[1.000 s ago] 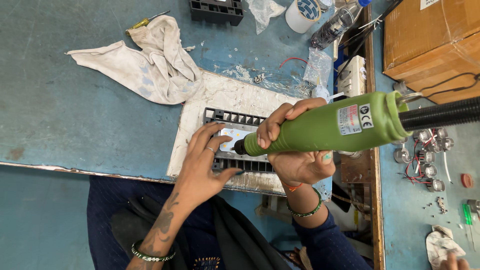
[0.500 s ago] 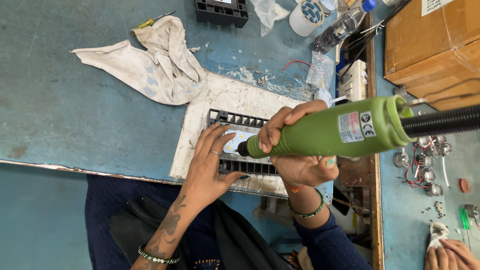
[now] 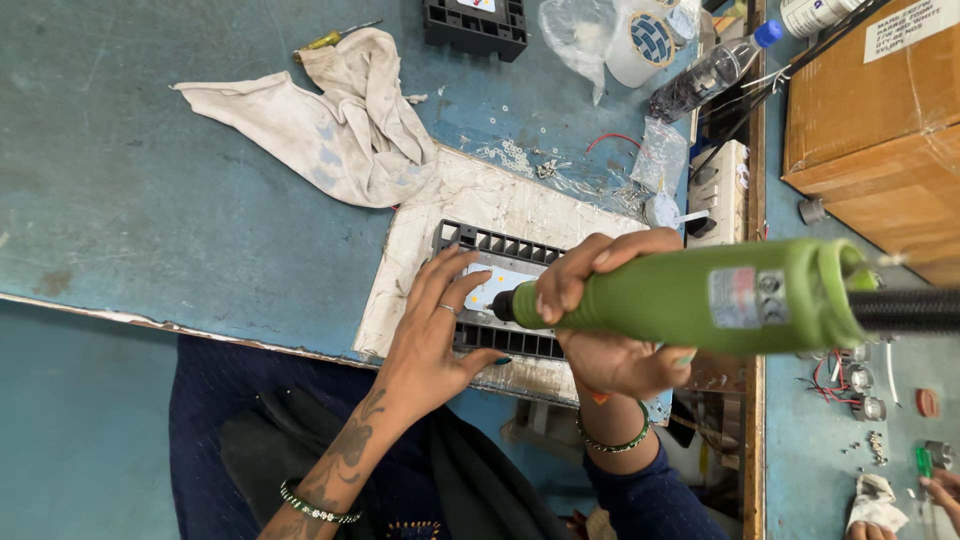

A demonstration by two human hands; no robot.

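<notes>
A worn blue-green table [image 3: 150, 200] is seen from above, its near edge chipped and running across the lower half of the view. Closest to the camera, the left hand [image 3: 435, 335] is laid flat with its fingers spread, pressing on the black finned housing [image 3: 490, 290], which holds a pale panel at its middle. The housing is set on a scuffed white board [image 3: 430, 245] lying near the table's edge. Just beside the left hand, the right hand [image 3: 600, 320] is wrapped tightly around the green electric screwdriver [image 3: 700, 297], whose dark tip is pointed down at the pale panel; whether the tip touches it cannot be told. A black cable [image 3: 905, 310] is seen leaving the tool's thick end toward the right.

Farther out, a crumpled off-white rag [image 3: 330, 130] is spread on the table, with a yellow-handled screwdriver [image 3: 330, 38] partly tucked under its far corner. Small loose screws [image 3: 510, 155] are scattered just beyond the board. At the far edge, a second black housing [image 3: 475, 25], a clear plastic bag [image 3: 580, 35] and a bottle with a blue cap [image 3: 715, 65] are seen. A brown cardboard box [image 3: 880, 120] is placed at the far right. At the lower right corner, another person's hand [image 3: 940, 490] is partly in view.
</notes>
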